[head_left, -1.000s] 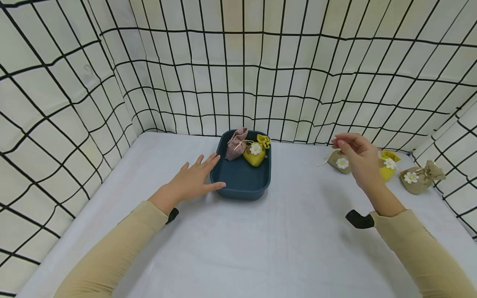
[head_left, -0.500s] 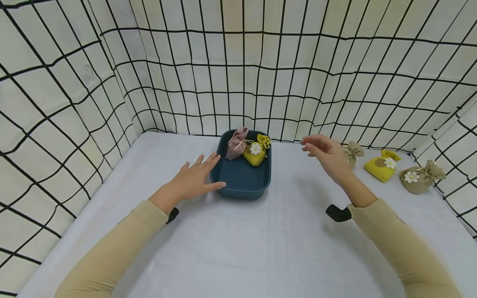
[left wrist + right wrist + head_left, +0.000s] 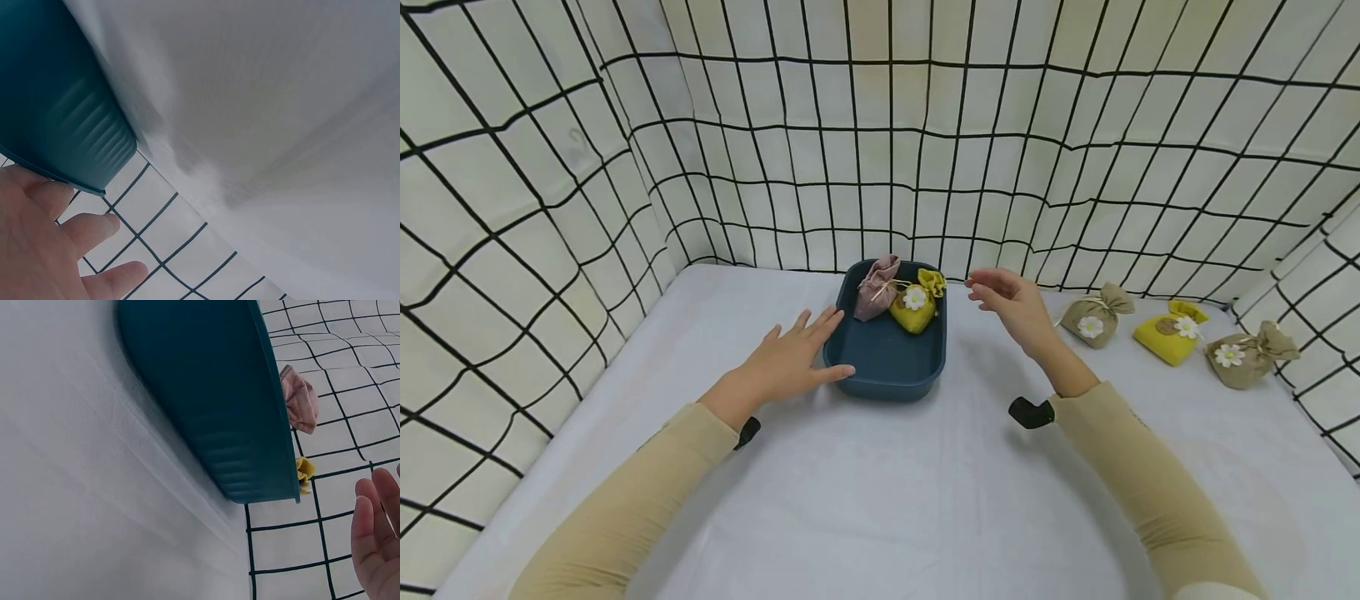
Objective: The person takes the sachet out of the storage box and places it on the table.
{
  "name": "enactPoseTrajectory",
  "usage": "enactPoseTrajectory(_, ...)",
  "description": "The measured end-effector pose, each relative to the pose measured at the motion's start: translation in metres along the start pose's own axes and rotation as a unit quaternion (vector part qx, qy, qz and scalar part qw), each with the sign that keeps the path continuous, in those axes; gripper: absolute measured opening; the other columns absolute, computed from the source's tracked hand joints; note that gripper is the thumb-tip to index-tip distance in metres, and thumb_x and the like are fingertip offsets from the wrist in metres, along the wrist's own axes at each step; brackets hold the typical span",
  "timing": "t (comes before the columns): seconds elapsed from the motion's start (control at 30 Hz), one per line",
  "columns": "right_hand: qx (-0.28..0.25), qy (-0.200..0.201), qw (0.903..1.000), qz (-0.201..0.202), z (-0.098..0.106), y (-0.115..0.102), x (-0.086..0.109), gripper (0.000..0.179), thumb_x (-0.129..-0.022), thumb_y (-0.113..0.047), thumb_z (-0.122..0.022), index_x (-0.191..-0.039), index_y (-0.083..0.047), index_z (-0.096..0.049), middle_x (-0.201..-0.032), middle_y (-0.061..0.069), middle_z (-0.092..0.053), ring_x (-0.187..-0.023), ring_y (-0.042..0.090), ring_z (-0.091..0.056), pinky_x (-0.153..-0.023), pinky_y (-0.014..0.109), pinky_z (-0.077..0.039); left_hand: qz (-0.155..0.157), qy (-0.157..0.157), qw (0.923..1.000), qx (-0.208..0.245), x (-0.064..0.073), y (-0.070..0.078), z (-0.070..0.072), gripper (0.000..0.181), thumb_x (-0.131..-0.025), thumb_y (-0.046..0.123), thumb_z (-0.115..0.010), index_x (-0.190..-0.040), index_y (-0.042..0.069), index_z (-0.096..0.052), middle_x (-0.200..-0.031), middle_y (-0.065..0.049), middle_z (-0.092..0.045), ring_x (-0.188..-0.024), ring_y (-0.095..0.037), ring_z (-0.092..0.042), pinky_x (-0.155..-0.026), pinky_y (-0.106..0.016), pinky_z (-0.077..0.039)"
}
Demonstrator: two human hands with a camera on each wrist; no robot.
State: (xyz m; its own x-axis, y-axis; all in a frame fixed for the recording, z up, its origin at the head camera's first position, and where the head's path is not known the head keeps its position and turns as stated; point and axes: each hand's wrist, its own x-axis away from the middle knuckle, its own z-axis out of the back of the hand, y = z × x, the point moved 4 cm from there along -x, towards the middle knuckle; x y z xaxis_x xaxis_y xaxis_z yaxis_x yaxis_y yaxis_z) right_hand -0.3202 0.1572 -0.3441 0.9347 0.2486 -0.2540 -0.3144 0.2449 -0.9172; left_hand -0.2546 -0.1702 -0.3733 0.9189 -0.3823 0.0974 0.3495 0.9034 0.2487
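A dark teal plastic basin (image 3: 883, 354) stands on the white-covered table in the head view. Inside it, toward the back, lie a mauve drawstring pouch (image 3: 877, 292) and a yellow drawstring pouch (image 3: 912, 315) with a white flower. My left hand (image 3: 786, 358) has its fingers spread, and they rest on the basin's left rim. In the left wrist view, fingertips (image 3: 53, 197) touch the rim from outside. My right hand (image 3: 1011, 310) hovers just right of the basin, fingers loosely bent, holding nothing. The right wrist view shows the hand (image 3: 380, 540) apart from the basin wall.
To the right on the table lie a khaki pouch (image 3: 1090, 321), another yellow pouch (image 3: 1167, 340) and a second khaki pouch (image 3: 1240, 367), each with a white flower. White walls with a black grid (image 3: 887, 158) enclose the table at the back and sides.
My right hand has moved left from over the row of pouches to beside the basin, uncovering the nearer khaki and yellow pouches. The left hand has stayed on the rim.
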Motion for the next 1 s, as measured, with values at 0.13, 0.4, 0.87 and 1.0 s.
enactPoseTrajectory(0.13, 0.006, -0.001, 1.0, 0.0, -0.008, 0.005, -0.005, 0.033, -0.105, -0.014, -0.061, -0.133, 0.004, -0.062, -0.129, 0.02, -0.065, -0.103, 0.017, -0.065, -0.086, 0.022, -0.055, -0.004, 0.003, 1.0, 0.001, -0.001, 0.0, -0.001, 0.102, -0.094, 0.076, -0.051, -0.167, 0.015, -0.014, -0.172, -0.007, -0.01, -0.155, -0.042, -0.009, -0.115, -0.074, -0.011)
enactPoseTrajectory(0.4, 0.036, 0.0, 0.999, -0.026, -0.022, 0.017, -0.013, 0.032, -0.105, -0.011, -0.06, -0.133, 0.003, -0.063, -0.129, 0.019, -0.066, -0.112, 0.029, -0.066, -0.09, 0.029, -0.055, 0.004, -0.001, 1.0, 0.004, 0.001, -0.001, -0.001, 0.101, -0.094, 0.074, -0.052, -0.167, 0.017, -0.012, -0.172, -0.007, -0.009, -0.155, -0.042, -0.008, -0.115, -0.073, -0.011)
enactPoseTrajectory(0.87, 0.138, 0.005, 0.9887, -0.059, -0.031, 0.024, -0.03, 0.039, -0.102, -0.02, -0.067, -0.137, -0.003, -0.064, -0.135, 0.016, -0.063, -0.121, 0.032, -0.06, -0.096, 0.046, -0.053, -0.001, 0.0, 1.0, -0.003, -0.002, 0.0, -0.001, 0.101, -0.094, 0.076, -0.05, -0.167, 0.016, -0.013, -0.172, -0.007, -0.009, -0.155, -0.043, -0.008, -0.115, -0.074, -0.011)
enactPoseTrajectory(1.0, 0.159, 0.007, 0.9851, -0.065, -0.034, 0.025, -0.036, 0.043, -0.1, -0.022, -0.069, -0.138, -0.003, -0.063, -0.136, 0.015, -0.062, -0.12, 0.031, -0.06, -0.094, 0.045, -0.054, 0.0, -0.001, 1.0, -0.001, -0.001, 0.001, 0.0, 0.101, -0.094, 0.075, -0.051, -0.167, 0.016, -0.013, -0.172, -0.007, -0.009, -0.155, -0.043, -0.009, -0.115, -0.074, -0.011)
